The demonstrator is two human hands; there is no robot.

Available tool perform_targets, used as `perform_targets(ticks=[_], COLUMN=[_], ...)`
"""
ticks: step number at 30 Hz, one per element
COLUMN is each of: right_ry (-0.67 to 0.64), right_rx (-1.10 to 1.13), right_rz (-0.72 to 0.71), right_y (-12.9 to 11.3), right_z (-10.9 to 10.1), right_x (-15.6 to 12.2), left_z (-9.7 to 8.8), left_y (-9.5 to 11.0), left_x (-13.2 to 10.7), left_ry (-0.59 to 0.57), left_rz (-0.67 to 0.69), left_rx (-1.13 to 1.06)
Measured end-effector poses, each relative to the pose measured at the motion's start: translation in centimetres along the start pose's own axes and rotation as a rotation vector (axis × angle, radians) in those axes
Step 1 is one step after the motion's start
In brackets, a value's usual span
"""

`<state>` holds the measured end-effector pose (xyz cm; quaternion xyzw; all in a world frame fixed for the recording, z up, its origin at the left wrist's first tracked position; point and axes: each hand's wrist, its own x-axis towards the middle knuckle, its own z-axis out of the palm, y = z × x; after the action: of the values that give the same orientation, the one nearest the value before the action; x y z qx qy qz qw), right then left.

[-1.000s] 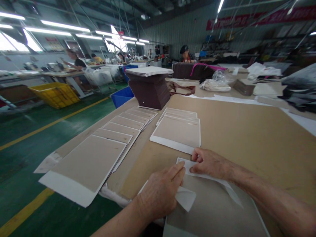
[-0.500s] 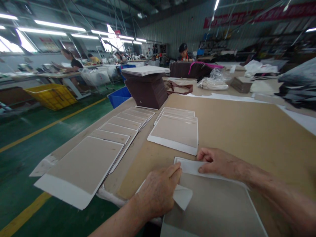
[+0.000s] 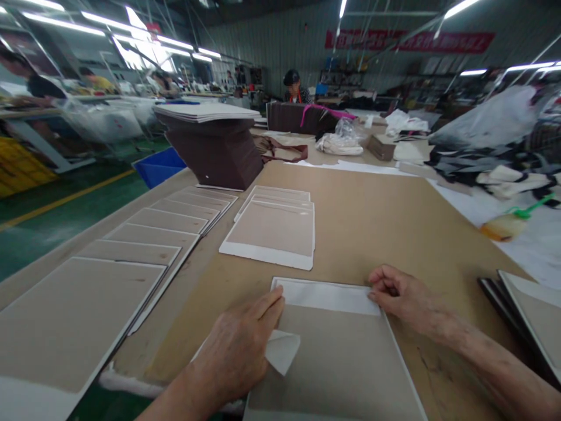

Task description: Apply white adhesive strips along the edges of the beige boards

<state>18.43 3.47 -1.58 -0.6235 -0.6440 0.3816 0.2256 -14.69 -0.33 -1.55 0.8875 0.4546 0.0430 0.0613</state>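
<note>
The right hand [image 3: 405, 298] is now reaching the white strip's [image 3: 328, 297] right end, leaving it flatter; left hand [image 3: 239, 342] is bracing; grips unclear.

This is a factory workshop: strip lights [image 3: 63, 24] hang in rows overhead, a red banner [image 3: 407, 42] stretches before a corrugated wall [image 3: 245, 49], and 1 yellow line [image 3: 79, 195] crosses the green floor [image 3: 48, 245]. People [image 3: 46, 86] work at benches [image 3: 26, 115] on the left, near a yellow crate [image 3: 21, 169]. A tall brown stack [image 3: 219, 155] stands on a broad worktable [image 3: 363, 228] in the foreground, with a blue bin [image 3: 160, 166] beside it.
</note>
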Motion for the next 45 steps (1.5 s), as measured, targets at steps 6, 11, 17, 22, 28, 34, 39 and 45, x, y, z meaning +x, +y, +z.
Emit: perform_targets(ticks=[6,11,17,22,28,34,39,45], right_ry=[0.043,0.054,0.043,0.02,0.113,0.117,-0.189,-0.161], right_rx=[-0.117,-0.157,-0.164,-0.209,-0.42,-0.537,-0.538,-0.615], right_rz=[-0.012,-0.012,-0.027,-0.001,-0.097,-0.438,-0.595,-0.258], right_y=[-0.7,-1.3,-1.5,-1.7,-1.3,-4.3,-6.8,-4.7], right_z=[0.4,0.6,0.5,0.6,0.6,4.0,7.4,5.7], right_x=[-0.3,-0.3,-0.1,0.2,-0.1,-2.9,-3.9,-5.0], left_z=[0.3,0.7,1.3,0.9,0.6,0.4,0.7,0.8], left_y=[-0.3,-0.5,-0.8,-0.7,-0.5,-0.3,-0.7,-1.2], left_x=[0.0,-0.2,-0.2,-0.1,-0.1,0.0,-0.2,-0.1], left_ry=[-0.002,0.034,0.077,0.051,0.021,-0.003,0.005,-0.022], left_rz=[-0.001,0.029,0.03,0.034,0.01,-0.002,-0.005,0.011], left_rx=[0.056,0.083,0.04,0.057,0.074,0.032,0.078,0.125])
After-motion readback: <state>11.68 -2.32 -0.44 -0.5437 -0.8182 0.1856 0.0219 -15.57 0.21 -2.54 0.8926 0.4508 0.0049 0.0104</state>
